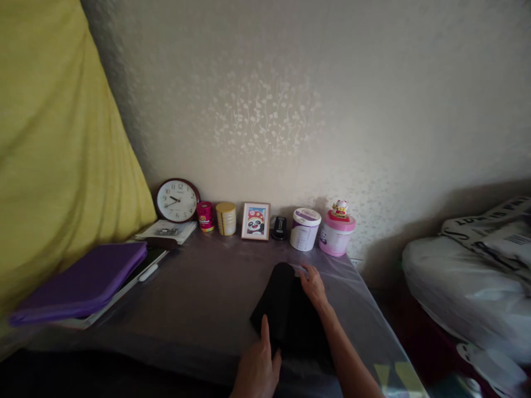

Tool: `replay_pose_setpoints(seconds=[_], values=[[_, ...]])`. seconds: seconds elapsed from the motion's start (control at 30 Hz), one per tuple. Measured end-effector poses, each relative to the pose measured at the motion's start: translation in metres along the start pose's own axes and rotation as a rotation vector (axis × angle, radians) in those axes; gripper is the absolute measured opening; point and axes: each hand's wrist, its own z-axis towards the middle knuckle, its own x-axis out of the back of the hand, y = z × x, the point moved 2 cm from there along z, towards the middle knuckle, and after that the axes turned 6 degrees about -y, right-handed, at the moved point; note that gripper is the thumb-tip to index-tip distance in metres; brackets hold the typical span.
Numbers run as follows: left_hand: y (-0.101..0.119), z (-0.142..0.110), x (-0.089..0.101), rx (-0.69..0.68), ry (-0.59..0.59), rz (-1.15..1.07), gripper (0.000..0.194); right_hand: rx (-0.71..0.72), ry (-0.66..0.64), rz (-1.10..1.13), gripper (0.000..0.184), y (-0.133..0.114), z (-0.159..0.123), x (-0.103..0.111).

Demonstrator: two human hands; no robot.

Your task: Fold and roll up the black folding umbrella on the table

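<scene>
A folded black cloth (pixel 286 309) lies on the near right part of the table (pixel 199 293), its surface covered with a clear plastic sheet. The cloth's left side bends over into a rounded fold, and both of the person's hands are on it.

The left hand (pixel 258 367) comes in at the near edge. Its forefinger is stretched out along the cloth's lower left part, and the thumb stands apart from it, near the fold's lower end. The remaining fingers are hidden, so what they do cannot be told.

The right hand (pixel 314 284) reaches to the far right corner of the cloth, its fingers bent and close together, the tips touching the edge. Whether they pinch the fabric or only rest against it cannot be told.

Beyond the hands, a row stands near the wall: a round wall clock (pixel 177 200), a magenta canister (pixel 205 216), a yellow-lidded canister (pixel 226 219), a framed panda picture (pixel 256 221), a small black device (pixel 280 228), a white and purple tub (pixel 306 229), and a pink-lidded tub (pixel 337 235) with a lucky cat figurine (pixel 340 209) on top. At the left lies a purple folder (pixel 87 279).
</scene>
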Motion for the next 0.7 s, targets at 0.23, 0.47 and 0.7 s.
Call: replay_pose_setpoints(seconds=[0.23,0.47,0.7], values=[[-0.002,0.001,-0.002,0.007,0.023,-0.007,0.065,-0.184,-0.005,0.104,0.035,0.045,-0.05,0.03],[-0.002,-0.002,-0.002,0.008,0.048,0.012,0.064,-0.147,-0.067,0.242,0.038,0.023,-0.079,0.039],[0.0,-0.003,-0.001,0.006,0.039,-0.005,0.064,-0.126,-0.093,0.334,0.036,0.001,-0.085,0.038]])
